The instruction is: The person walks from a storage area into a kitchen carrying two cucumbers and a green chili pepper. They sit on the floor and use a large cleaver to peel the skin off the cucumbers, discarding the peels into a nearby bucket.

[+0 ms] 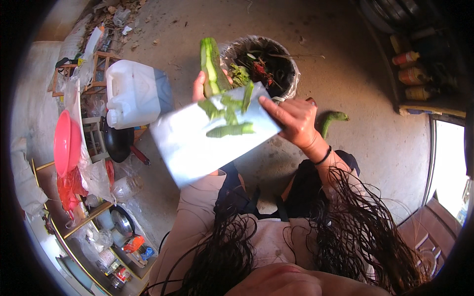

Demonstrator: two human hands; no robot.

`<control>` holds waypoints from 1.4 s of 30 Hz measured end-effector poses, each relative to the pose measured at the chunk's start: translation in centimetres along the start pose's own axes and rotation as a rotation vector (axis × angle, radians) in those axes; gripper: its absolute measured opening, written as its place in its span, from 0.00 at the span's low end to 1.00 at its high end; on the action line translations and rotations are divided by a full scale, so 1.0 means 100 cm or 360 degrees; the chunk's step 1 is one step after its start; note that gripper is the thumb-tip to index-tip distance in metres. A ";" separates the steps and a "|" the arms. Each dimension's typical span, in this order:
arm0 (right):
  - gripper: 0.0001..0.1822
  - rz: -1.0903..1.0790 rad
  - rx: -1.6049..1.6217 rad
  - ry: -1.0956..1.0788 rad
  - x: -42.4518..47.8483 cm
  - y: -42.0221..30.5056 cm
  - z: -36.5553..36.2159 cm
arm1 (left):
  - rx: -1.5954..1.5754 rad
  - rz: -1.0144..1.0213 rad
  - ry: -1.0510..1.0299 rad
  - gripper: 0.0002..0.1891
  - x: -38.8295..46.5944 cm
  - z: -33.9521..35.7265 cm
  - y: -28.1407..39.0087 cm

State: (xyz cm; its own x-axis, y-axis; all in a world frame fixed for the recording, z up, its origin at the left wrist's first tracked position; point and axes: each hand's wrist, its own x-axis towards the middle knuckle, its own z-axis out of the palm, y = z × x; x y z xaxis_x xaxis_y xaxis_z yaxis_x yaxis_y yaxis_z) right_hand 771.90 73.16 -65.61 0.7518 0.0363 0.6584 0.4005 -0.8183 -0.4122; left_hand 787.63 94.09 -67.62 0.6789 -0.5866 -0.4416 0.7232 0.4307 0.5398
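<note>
Partly hidden behind the blade, my left hand (199,86) holds a long green gourd (210,64) with pale peeled stripes, its far end pointing up and away. My right hand (296,120) grips a broad metal cleaver (200,148), the index finger lying along the blade's corner; its handle is mostly hidden in the hand. Several strips of green peel (230,129) cling to the blade's face. Just beyond the hands stands a lined waste bin (292,83) with leaves, red scraps and dark waste inside.
A curved green gourd (326,124) lies on the floor at right. To the left are a white plastic jug (133,92), a black pan (118,142), a pink basin (66,142) and a cluttered shelf (87,222). Bottles stand on a shelf (426,109) at upper right.
</note>
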 end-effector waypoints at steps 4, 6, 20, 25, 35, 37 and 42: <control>0.30 -0.0078 -0.0043 -0.0065 0.001 -0.013 -0.005 | 0.0028 0.0020 -0.0169 0.30 -0.010 0.019 -0.002; 0.30 -0.0071 -0.0041 -0.0010 0.001 -0.011 -0.002 | -0.0048 -0.0041 -0.0325 0.31 -0.008 0.010 0.002; 0.31 -0.0077 -0.0049 0.0030 0.000 -0.010 -0.002 | 0.0070 0.0039 -0.0132 0.30 -0.009 0.018 -0.007; 0.33 0.0001 -0.0101 0.0053 -0.002 -0.003 0.000 | -0.0019 0.0128 -0.0253 0.32 -0.007 0.014 -0.010; 0.33 0.0095 -0.0186 0.0076 -0.002 0.002 -0.002 | -0.0190 0.0183 -0.0446 0.24 -0.009 0.018 -0.010; 0.34 0.0121 -0.0187 0.0064 -0.001 0.002 -0.003 | -0.0294 0.0343 -0.0383 0.24 -0.014 0.025 -0.017; 0.36 0.0086 -0.0074 0.0045 0.001 0.000 -0.002 | -0.0080 -0.0007 -0.0610 0.26 -0.005 0.007 0.002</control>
State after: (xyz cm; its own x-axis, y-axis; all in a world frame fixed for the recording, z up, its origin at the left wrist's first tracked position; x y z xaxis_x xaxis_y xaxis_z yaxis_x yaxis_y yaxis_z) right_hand 771.91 73.00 -65.40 0.7562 -0.0242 0.6538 0.3347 -0.8443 -0.4184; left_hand 787.30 93.95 -66.79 0.5861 -0.7983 -0.1390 0.7378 0.4549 0.4987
